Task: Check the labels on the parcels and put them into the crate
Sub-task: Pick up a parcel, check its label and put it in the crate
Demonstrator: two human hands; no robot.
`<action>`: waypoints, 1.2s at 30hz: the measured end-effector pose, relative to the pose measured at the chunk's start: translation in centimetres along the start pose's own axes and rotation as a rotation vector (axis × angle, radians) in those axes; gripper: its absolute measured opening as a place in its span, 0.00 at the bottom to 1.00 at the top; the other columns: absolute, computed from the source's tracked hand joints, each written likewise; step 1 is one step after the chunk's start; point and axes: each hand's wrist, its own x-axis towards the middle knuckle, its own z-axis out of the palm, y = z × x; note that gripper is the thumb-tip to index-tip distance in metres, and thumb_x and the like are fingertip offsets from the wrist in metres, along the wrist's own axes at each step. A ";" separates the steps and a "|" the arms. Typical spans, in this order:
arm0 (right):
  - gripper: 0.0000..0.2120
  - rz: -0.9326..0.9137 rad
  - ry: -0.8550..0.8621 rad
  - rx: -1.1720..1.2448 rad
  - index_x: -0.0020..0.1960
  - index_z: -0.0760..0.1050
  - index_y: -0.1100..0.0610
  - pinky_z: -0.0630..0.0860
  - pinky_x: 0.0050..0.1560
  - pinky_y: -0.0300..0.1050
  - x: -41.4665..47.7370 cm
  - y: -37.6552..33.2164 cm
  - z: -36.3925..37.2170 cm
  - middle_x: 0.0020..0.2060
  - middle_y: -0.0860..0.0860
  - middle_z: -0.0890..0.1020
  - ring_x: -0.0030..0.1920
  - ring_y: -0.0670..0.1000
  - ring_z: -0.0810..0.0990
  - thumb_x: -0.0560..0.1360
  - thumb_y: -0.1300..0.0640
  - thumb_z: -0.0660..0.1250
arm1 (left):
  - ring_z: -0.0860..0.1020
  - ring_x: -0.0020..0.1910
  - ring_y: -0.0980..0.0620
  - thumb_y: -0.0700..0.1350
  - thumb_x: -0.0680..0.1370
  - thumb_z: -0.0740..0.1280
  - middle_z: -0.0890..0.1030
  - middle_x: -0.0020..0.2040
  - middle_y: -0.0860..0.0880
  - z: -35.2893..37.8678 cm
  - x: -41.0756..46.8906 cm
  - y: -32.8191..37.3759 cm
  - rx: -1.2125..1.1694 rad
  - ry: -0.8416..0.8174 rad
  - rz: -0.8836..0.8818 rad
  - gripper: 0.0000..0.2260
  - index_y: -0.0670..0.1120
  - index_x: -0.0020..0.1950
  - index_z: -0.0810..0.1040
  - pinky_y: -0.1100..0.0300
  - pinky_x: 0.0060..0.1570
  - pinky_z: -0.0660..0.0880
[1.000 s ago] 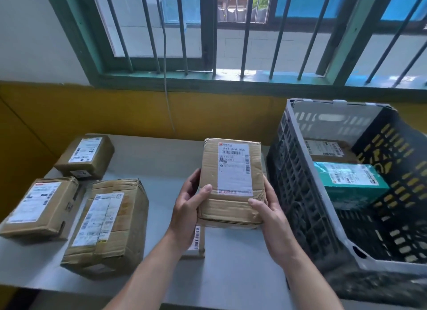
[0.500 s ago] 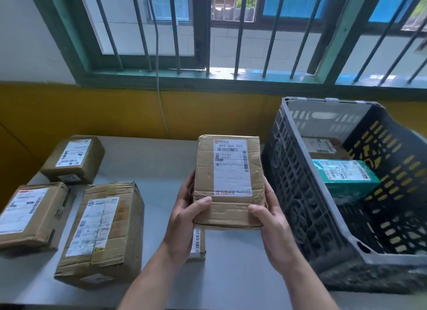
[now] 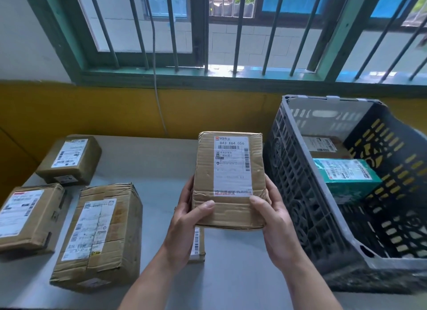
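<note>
I hold a brown cardboard parcel (image 3: 227, 212) above the table, its white label facing up at me. My left hand (image 3: 187, 226) grips its near left corner, thumb on top. My right hand (image 3: 275, 224) grips the near right corner the same way. A grey slatted crate (image 3: 300, 194) stands just right of the parcel. Inside it lie a green box (image 3: 346, 182) and a brown parcel (image 3: 323, 145) behind it. A small flat parcel (image 3: 197, 245) lies on the table, mostly hidden under my left hand.
Three more labelled brown parcels sit on the grey table (image 3: 231, 275) at the left: a small one at the back (image 3: 69, 159), one at the left edge (image 3: 27, 217), a larger taped one (image 3: 99, 235) nearer me. A yellow wall and barred window rise behind.
The held parcel has stayed in both hands and risen slightly toward me. The view has shifted a little to the right.
</note>
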 end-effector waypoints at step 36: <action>0.35 0.119 -0.013 -0.019 0.74 0.65 0.44 0.77 0.65 0.61 0.8 -0.8 -0.6 0.59 0.49 0.84 0.60 0.53 0.83 0.69 0.50 0.73 | 0.86 0.55 0.43 0.54 0.70 0.73 0.84 0.61 0.44 0.5 1.0 1.7 -0.064 0.056 -0.214 0.30 0.56 0.72 0.71 0.48 0.47 0.83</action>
